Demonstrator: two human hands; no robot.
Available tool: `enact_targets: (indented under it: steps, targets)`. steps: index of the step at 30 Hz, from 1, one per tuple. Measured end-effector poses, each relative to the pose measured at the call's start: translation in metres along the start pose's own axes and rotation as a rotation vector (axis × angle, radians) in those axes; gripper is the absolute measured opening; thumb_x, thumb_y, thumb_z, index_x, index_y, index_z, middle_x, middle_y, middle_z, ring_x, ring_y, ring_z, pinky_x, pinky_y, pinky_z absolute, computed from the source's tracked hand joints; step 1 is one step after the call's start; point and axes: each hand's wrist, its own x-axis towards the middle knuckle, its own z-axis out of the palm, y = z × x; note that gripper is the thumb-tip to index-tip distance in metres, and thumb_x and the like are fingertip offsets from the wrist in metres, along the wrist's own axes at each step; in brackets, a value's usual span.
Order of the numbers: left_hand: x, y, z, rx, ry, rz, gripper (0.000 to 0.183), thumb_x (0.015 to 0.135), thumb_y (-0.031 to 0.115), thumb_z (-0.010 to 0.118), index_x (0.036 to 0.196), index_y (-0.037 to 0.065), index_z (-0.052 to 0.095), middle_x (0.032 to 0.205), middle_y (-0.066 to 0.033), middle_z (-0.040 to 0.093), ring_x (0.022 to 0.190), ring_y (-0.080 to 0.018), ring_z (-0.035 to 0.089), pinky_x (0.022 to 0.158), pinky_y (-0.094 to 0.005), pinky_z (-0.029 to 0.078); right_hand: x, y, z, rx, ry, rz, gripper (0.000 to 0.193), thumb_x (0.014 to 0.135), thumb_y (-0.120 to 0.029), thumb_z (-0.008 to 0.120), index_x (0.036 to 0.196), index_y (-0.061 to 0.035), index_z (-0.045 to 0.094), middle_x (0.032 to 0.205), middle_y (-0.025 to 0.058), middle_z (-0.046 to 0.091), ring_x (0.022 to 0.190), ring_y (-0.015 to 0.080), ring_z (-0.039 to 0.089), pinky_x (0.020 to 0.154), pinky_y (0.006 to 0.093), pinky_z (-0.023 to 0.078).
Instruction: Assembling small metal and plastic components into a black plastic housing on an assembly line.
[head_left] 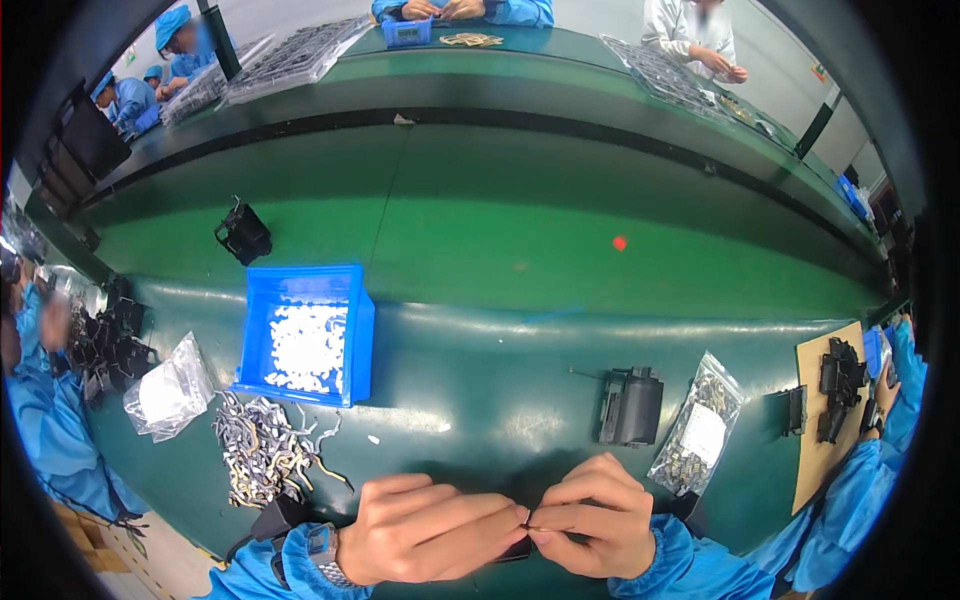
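Observation:
My left hand (425, 532) and my right hand (592, 518) meet low in the middle of the view, just above the green table (470, 440). Both are closed, thumb and fingers pinched together at the tips. Whatever they pinch is small, dark and mostly hidden by the fingers. Under the fingertips shows the edge of a dark part (516, 551), largely covered by my hands. To the left of my left hand lies a heap of short grey, white and tan strips (262, 452). Beyond my right hand stands a black boxy part (632, 407) with a thin rod sticking out.
A blue bin (363, 340) holds many small white pieces. Beside it lies a clear plastic bag (172, 390); another bag (698, 425) with metallic pieces lies right. Black parts rest on cardboard (812, 440) and atop the green belt (243, 233). Co-workers sit at both sides and opposite.

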Motion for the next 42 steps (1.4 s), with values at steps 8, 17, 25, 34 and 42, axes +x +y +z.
enact_targets:
  steps: [8,17,25,34,42]
  targets:
    - [0.002,0.000,-0.022,0.023,-0.014,-0.009,0.018,0.074,0.010,0.087,0.089,0.009,0.078,0.087,0.0004,0.073,0.058,-0.0115,0.065,0.051,-0.0238,0.047,0.008,-0.013,0.000,0.010,-0.009,-0.039,0.014,0.075,-0.008,0.086,0.087,-0.0104,0.080,0.093,0.0016,0.074,0.077,0.0199,0.066,0.069,0.0319,0.051]
    - [0.011,-0.038,-0.079,0.596,0.290,-0.464,0.034,0.076,-0.016,0.064,0.099,0.004,0.078,0.095,-0.0131,0.076,0.076,-0.0302,0.069,0.070,-0.0371,0.054,0.004,-0.021,-0.008,0.038,0.074,-0.033,0.010,0.081,-0.006,0.076,0.084,-0.0032,0.067,0.089,0.0122,0.064,0.080,0.0332,0.062,0.076,0.0429,0.049]
    - [0.023,0.011,-0.041,0.124,0.112,-0.085,0.032,0.084,0.029,0.081,0.103,0.004,0.075,0.098,-0.0105,0.071,0.082,-0.0270,0.066,0.072,-0.0383,0.049,0.008,-0.020,-0.004,-0.127,-0.045,-0.102,0.015,0.076,-0.009,0.075,0.088,-0.0079,0.066,0.094,0.0095,0.062,0.085,0.0325,0.060,0.077,0.0450,0.044]
    - [0.010,0.009,-0.016,-0.306,0.014,-0.172,0.015,0.077,0.011,0.085,0.087,0.006,0.075,0.087,-0.0067,0.071,0.074,-0.0243,0.067,0.065,-0.0347,0.052,0.011,-0.022,0.001,-0.178,0.012,-0.156,0.020,0.074,-0.006,0.080,0.090,-0.0075,0.068,0.094,0.0079,0.063,0.085,0.0296,0.063,0.078,0.0435,0.047]
    - [0.003,0.003,-0.011,-0.333,-0.050,-0.191,0.022,0.078,0.021,0.085,0.094,0.009,0.076,0.092,-0.0037,0.070,0.085,-0.0242,0.065,0.075,-0.0363,0.050,0.013,-0.021,-0.006,0.046,-0.038,-0.058,0.015,0.085,-0.010,0.080,0.093,-0.0044,0.069,0.097,0.0119,0.069,0.088,0.0314,0.067,0.080,0.0435,0.050]
